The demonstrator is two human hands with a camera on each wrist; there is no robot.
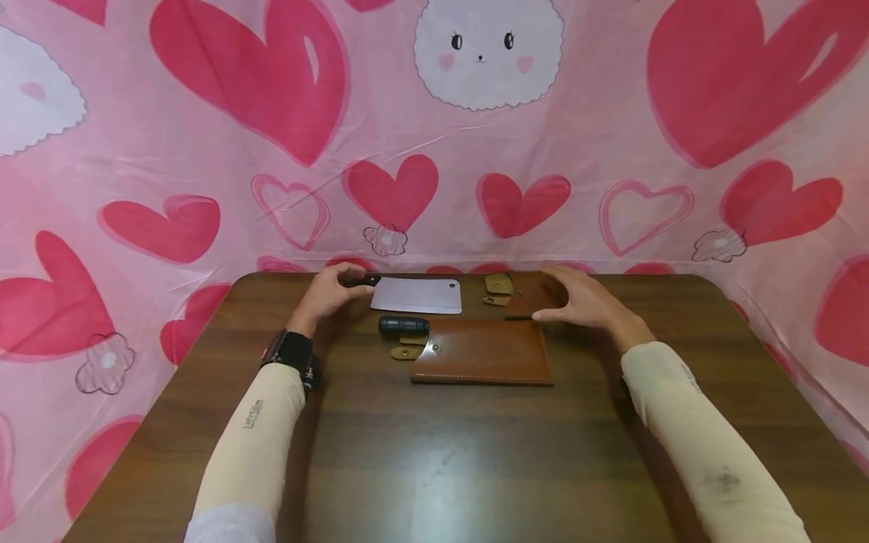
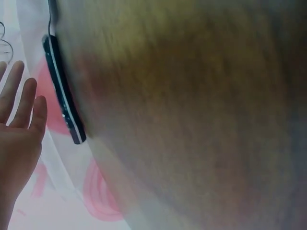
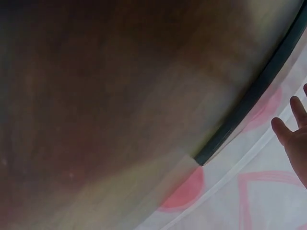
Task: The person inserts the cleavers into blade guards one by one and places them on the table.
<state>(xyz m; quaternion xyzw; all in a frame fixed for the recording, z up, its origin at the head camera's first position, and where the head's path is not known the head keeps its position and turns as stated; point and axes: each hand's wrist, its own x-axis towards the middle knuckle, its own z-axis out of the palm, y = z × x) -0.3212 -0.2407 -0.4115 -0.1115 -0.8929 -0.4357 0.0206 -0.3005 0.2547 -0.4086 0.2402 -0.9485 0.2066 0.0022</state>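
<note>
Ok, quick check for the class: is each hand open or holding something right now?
Left hand: open, at the cleaver handle.
Right hand: open, at the smaller brown sheath.

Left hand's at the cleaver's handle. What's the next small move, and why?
Probably close the left hand round the black handle: in the left wrist view the fingers look straight, not wrapped round it, and the blade points away from that hand.

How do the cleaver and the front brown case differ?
The cleaver has a pale blade; the front case is brown. The cleaver has a dark handle, while the case has tan tabs. The cleaver lies farther back than the case. Both lie flat on the table.
</note>
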